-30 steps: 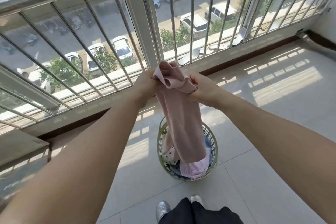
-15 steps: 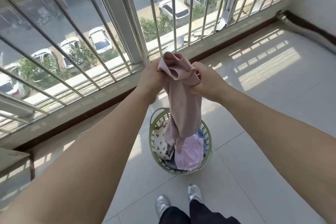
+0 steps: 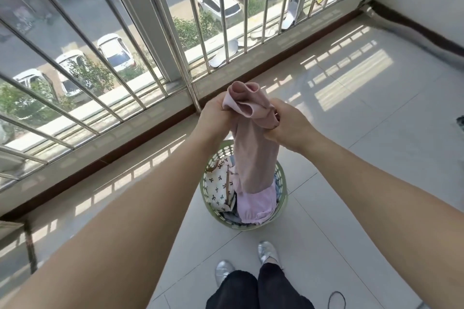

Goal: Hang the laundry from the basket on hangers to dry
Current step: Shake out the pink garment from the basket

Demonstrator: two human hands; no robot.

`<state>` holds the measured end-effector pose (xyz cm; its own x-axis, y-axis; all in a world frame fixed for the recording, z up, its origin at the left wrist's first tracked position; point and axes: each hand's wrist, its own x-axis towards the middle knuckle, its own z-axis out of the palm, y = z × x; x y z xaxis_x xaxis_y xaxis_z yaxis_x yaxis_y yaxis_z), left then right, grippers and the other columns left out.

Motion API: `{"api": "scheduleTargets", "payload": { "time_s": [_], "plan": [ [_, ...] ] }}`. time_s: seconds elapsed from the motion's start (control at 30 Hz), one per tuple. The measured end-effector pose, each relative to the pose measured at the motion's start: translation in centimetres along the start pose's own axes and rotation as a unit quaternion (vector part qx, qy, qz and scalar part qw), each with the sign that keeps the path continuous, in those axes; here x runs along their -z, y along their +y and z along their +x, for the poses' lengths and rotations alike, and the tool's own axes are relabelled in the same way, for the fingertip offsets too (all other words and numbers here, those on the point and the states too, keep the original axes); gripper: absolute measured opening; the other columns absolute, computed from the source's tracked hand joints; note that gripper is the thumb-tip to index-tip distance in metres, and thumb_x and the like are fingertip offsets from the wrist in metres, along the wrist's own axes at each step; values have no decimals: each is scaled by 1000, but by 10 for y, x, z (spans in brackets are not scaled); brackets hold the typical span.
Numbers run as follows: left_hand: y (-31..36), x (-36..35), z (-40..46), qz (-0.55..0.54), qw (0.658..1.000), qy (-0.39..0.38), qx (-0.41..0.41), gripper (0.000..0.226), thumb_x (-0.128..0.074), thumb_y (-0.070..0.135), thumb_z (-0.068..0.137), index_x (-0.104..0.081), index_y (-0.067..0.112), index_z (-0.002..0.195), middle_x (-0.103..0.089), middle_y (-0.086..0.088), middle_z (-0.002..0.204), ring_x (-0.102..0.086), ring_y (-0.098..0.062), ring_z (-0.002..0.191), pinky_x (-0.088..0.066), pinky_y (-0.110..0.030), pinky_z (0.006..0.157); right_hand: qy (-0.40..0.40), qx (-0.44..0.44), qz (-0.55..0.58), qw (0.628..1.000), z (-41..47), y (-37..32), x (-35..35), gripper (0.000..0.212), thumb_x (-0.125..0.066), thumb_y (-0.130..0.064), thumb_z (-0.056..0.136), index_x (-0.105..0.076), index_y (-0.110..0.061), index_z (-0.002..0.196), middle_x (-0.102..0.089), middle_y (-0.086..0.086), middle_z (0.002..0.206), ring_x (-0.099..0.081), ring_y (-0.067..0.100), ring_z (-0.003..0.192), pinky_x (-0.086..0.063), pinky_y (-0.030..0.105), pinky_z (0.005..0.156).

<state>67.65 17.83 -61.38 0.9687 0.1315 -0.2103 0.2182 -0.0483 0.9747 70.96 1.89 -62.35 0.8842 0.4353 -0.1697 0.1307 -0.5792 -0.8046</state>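
A dusty pink garment (image 3: 254, 148) hangs bunched from both my hands, straight above the basket. My left hand (image 3: 216, 118) grips its top edge on the left side. On the right side, my right hand (image 3: 286, 125) grips the same bunched top. The garment's lower end reaches down to the laundry. On the tiled floor below stands a round green laundry basket (image 3: 283, 195), holding a lighter pink piece (image 3: 256, 206), a white cloth with dark bow prints (image 3: 219, 188) and some blue fabric. No hanger is in view.
A metal-barred railing (image 3: 190, 75) and window run along the far side, with a low sill and dark skirting. My silver shoes (image 3: 268, 253) stand just behind the basket. A thin dark loop (image 3: 336, 300) lies on the floor at bottom right. A white wall is at right.
My view has tilted further down, so the basket and my shoes show more fully. Both hands have kept their grip on the pink garment's top.
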Motion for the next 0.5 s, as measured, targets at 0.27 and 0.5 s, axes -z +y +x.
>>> {"api": "scheduleTargets", "payload": {
  "time_s": [0.27, 0.5],
  "plan": [
    [-105, -4, -34, 69, 986, -59, 142, 27, -50, -2, 81, -68, 18, 85, -65, -9, 79, -59, -24, 75, -44, -35, 62, -102, -142, 34, 984, -42, 75, -66, 37, -58, -18, 62, -57, -8, 98, -56, 1, 81, -50, 17, 74, -36, 26, 62],
    [-168, -14, -24, 70, 971, -65, 220, 21, -59, 22, 72, -70, 31, 88, -70, -4, 100, -64, -24, 98, -50, -29, 70, -190, -181, 27, 964, -37, 124, -94, 43, -50, -19, 60, -58, -12, 101, -59, 6, 89, -54, 23, 84, -40, 27, 65]
  ]
}}
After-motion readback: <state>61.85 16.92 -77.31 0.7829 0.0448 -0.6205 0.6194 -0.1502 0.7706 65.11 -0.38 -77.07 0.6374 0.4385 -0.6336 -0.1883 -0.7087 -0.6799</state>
